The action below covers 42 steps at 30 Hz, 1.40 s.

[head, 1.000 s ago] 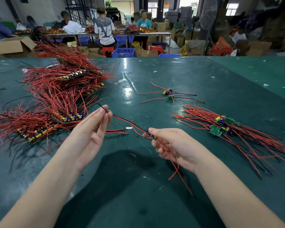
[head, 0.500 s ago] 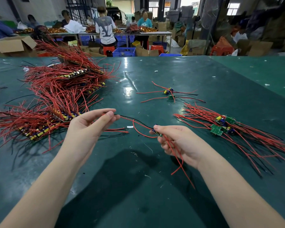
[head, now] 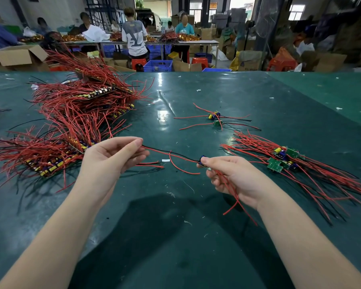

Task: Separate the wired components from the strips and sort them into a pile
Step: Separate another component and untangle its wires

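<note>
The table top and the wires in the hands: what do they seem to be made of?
The table top looks like a dark green plastic or rubber mat, smooth and slightly glossy: it reflects the lights. The wires between the left hand and the right hand seem coated in soft red and black plastic; they bend freely.

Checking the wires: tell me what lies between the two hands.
Head view: red and black wires stretch from left hand to right hand; a white scrap lies on the table beneath.
</note>
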### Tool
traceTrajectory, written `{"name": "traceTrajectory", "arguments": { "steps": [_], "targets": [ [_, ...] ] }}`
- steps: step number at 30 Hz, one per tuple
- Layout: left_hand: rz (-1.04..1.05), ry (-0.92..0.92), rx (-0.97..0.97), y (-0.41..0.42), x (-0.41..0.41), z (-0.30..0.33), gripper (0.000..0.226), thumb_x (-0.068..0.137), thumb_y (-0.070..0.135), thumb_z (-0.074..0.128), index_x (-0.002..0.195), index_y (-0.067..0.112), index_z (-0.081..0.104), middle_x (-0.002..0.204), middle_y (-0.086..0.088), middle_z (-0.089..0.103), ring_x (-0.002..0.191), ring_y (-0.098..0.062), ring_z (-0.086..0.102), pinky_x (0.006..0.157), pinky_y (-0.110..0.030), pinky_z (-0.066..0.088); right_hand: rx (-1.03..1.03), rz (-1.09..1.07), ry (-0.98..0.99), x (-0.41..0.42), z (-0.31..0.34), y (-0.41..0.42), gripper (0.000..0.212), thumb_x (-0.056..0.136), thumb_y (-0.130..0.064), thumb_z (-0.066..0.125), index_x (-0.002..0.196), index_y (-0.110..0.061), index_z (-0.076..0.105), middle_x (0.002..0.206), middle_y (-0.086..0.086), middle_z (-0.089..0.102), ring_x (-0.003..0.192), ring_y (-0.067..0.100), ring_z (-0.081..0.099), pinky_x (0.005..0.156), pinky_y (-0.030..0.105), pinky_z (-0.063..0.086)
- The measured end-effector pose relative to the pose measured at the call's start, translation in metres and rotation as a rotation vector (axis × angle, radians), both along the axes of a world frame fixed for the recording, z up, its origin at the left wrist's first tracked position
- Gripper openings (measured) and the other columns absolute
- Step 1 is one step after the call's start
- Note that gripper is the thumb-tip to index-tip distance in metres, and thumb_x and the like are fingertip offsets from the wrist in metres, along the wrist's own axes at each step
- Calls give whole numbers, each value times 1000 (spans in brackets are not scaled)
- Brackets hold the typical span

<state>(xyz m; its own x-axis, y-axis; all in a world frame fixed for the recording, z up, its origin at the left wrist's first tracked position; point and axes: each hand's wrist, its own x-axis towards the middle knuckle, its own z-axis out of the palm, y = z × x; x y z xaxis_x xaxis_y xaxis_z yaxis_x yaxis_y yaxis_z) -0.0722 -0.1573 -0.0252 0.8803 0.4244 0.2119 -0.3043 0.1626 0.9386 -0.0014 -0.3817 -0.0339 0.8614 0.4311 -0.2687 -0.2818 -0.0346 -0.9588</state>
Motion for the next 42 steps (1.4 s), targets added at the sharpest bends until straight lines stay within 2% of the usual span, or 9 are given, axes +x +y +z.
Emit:
{"name": "traceTrajectory", "arguments": {
  "steps": [5, 10, 14, 21, 29, 33, 36, 39, 42],
  "targets": [
    [-70, 67, -158, 1, 1, 2, 19, 83, 13, 60, 74, 9, 76, 74, -7, 73, 70, -12, 72, 62, -13, 54, -5, 46, -9, 0, 0, -2, 15, 84, -26, 69, 82, -13, 75, 59, -3, 56, 45, 6, 45, 45, 12, 40],
    [-76, 110, -94, 5, 2, -1, 16, 90, 10, 57, 88, 1, 69, 79, -8, 74, 77, -14, 72, 66, -17, 56, -4, 93, 5, 1, 2, -6, 14, 75, -28, 74, 76, -14, 77, 59, -2, 56, 44, 6, 46, 44, 13, 41],
    [-70, 167, -185, 7, 2, 2, 21, 84, 10, 60, 71, 8, 77, 71, -6, 73, 68, -11, 72, 59, -13, 54, -5, 169, -9, 0, 5, -8, 21, 59, -36, 77, 72, -19, 78, 58, -4, 57, 45, 5, 47, 45, 13, 42],
    [-179, 308, -621, 4, 3, 6, 14, 67, 9, 64, 59, 3, 74, 65, -6, 69, 65, -12, 71, 48, -9, 50, 48, 183, -5, 4, 2, -11, 35, 52, -39, 81, 79, -17, 79, 60, -4, 57, 45, 5, 46, 44, 14, 41],
    [-124, 266, -493, 5, 6, 0, 21, 78, 11, 63, 62, 5, 75, 75, -12, 72, 70, -13, 73, 52, -11, 52, 84, 189, 20, 3, 1, -8, 33, 54, -37, 81, 80, -16, 79, 59, -4, 55, 45, 5, 46, 45, 14, 41],
    [-199, 337, -643, 4, 4, 2, 6, 61, 6, 73, 61, 1, 74, 74, -12, 71, 60, -9, 71, 41, -7, 46, 60, 196, -22, 2, 1, -8, 32, 54, -38, 80, 79, -18, 79, 60, -3, 58, 45, 5, 47, 46, 15, 42],
    [-287, 312, -732, 3, 1, 6, 40, 30, -2, 93, 65, -2, 73, 73, -12, 70, 58, -11, 70, 37, -8, 44, 64, 195, -43, 1, 1, -7, 32, 54, -38, 80, 78, -19, 78, 60, -2, 58, 50, 7, 49, 48, 15, 43],
    [-146, 266, -635, 4, 3, 6, 13, 64, 9, 76, 72, 1, 72, 75, -10, 72, 65, -9, 72, 42, -7, 46, 84, 222, -94, 1, -1, -6, 21, 64, -31, 85, 79, -19, 78, 62, -3, 61, 60, 10, 53, 61, 19, 43],
    [-4, 206, -428, 3, 6, 3, 10, 89, 9, 60, 85, 2, 65, 74, -6, 71, 67, -7, 71, 50, -6, 48, 58, 314, -120, -3, -2, -4, 12, 73, -31, 76, 79, -22, 77, 68, -2, 67, 66, 12, 56, 70, 25, 41]
  ]
}}
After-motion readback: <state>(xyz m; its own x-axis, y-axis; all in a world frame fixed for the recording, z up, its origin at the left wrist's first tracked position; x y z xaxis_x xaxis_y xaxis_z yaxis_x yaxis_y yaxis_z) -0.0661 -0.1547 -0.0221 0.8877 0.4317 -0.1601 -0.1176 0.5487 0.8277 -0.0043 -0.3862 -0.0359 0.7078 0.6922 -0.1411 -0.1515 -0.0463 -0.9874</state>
